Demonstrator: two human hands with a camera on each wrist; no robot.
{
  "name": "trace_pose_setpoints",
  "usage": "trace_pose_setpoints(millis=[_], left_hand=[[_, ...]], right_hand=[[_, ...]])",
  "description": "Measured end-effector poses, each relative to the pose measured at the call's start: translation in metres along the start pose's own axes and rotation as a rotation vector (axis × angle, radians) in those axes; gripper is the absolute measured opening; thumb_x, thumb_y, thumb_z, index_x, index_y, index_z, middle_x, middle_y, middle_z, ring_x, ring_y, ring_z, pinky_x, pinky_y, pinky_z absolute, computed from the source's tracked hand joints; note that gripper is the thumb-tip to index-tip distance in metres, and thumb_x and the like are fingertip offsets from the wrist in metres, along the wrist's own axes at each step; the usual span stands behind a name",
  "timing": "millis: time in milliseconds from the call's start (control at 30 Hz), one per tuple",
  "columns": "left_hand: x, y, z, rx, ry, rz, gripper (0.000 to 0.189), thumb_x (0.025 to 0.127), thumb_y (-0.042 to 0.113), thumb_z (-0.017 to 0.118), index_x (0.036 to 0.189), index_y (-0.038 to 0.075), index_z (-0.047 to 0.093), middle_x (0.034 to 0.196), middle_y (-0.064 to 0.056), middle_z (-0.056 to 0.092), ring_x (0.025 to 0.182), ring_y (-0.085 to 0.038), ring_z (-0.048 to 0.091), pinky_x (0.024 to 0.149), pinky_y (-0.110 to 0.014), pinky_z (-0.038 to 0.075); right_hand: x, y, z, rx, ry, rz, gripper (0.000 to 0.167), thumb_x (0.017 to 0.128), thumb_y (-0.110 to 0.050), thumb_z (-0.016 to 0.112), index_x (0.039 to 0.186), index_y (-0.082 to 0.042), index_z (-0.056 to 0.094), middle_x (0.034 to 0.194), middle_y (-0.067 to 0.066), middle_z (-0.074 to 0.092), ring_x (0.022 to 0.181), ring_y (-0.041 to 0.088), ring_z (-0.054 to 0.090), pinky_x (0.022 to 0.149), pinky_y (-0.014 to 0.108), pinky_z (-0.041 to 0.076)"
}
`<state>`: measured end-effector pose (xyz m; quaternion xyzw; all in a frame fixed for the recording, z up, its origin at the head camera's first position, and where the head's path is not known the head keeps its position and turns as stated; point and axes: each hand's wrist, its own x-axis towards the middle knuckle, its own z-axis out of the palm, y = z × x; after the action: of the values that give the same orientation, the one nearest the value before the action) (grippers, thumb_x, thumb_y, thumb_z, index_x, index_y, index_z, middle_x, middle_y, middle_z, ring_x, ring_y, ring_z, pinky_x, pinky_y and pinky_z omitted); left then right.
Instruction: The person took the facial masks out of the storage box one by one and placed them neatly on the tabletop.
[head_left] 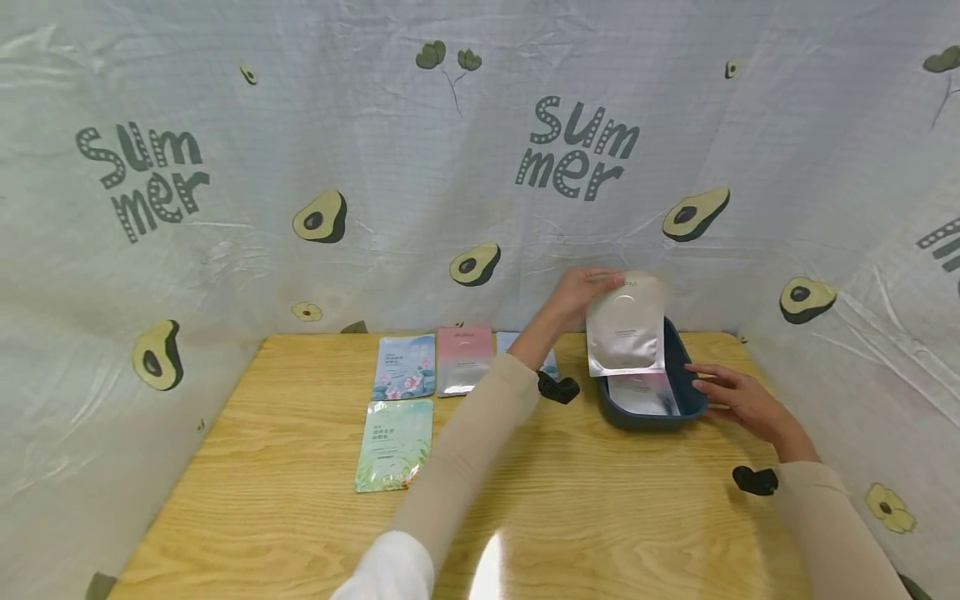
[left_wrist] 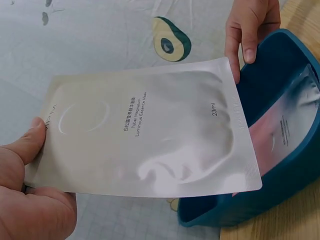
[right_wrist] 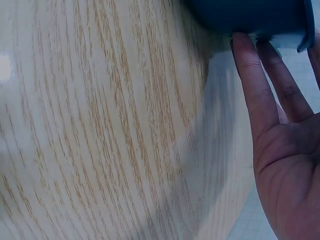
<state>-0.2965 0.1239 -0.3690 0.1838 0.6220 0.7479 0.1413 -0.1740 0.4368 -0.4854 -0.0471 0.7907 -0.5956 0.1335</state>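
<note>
From where I stand, a pale wooden table (head_left: 300,450) fills the lower half of the frame, its grain running across it and a bright patch of glare (head_left: 487,567) lying at the bottom centre. Creased whitish cloth (head_left: 375,167) backs it across the top and hangs down both sides, printed with avocados, flowers and dark "summer" lettering at the upper left and upper centre. Right of centre, a dark blue bin (head_left: 651,421) stands near the table's back edge, with a pink-and-silver pouch (head_left: 645,396) lying inside it. Above the bin's left part, the left hand (head_left: 581,292) pinches one end of a pale silver pouch (head_left: 626,325) between thumb and fingers, and the pouch's lower edge overlaps the opening; up close at the wrist, its print reads "Luminous Essence Mask" and "23ml". The right hand (head_left: 738,404), well apart from the left, has its fingers nearly straight and touching the bin's right side. Left of centre, a blue floral pouch (head_left: 405,367) and a pink pouch (head_left: 463,358) lie side by side at the back of the table, while another bluish pouch (head_left: 551,364) is partly hidden by the left arm; a green pouch (head_left: 390,446) lies just below the floral one. Both forearms wear beige sleeves (head_left: 480,433), the left one meeting white fabric (head_left: 390,567) at the bottom of the frame, and a small black device (head_left: 755,481) sits at each wrist
</note>
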Motion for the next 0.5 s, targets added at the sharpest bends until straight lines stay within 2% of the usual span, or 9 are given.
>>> trace_pose_setpoints(millis=[167,367,433,500], left_hand=[[-0.008,0.008,-0.015,0.046,0.004,-0.007,0.029,0.097,0.012,0.070,0.121,-0.006,0.071,0.109,-0.020,0.074,0.073,-0.011,0.065,0.064,-0.024,0.053],[-0.017,0.017,-0.033,0.141,0.036,0.008,0.030,0.097,0.015,0.072,0.121,-0.002,0.073,0.112,-0.017,0.074,0.078,-0.010,0.065,0.067,-0.024,0.053],[-0.020,0.020,-0.040,0.161,0.043,0.012,0.030,0.097,0.015,0.071,0.122,-0.002,0.073,0.112,-0.017,0.074,0.078,-0.009,0.064,0.067,-0.023,0.053],[-0.024,0.023,-0.048,0.163,0.035,0.009,0.032,0.098,0.014,0.070,0.124,-0.003,0.071,0.114,-0.017,0.073,0.078,-0.009,0.064,0.067,-0.023,0.053]], right_hand=[[0.003,0.002,0.002,-0.038,0.012,0.021,0.056,0.107,-0.027,0.055,0.155,-0.001,0.038,0.127,-0.010,0.056,0.104,0.004,0.066,0.088,0.028,0.058],[0.003,0.002,0.001,-0.107,0.022,0.032,0.061,0.107,-0.034,0.054,0.156,-0.001,0.036,0.143,0.013,0.046,0.106,0.001,0.064,0.090,0.028,0.057],[0.003,0.001,0.000,-0.114,0.015,0.025,0.062,0.107,-0.034,0.054,0.156,0.000,0.036,0.144,0.011,0.045,0.106,0.000,0.064,0.090,0.028,0.057],[0.003,0.000,-0.001,-0.111,0.009,0.018,0.061,0.107,-0.033,0.053,0.156,0.000,0.035,0.140,0.003,0.048,0.106,0.000,0.064,0.089,0.027,0.057]])
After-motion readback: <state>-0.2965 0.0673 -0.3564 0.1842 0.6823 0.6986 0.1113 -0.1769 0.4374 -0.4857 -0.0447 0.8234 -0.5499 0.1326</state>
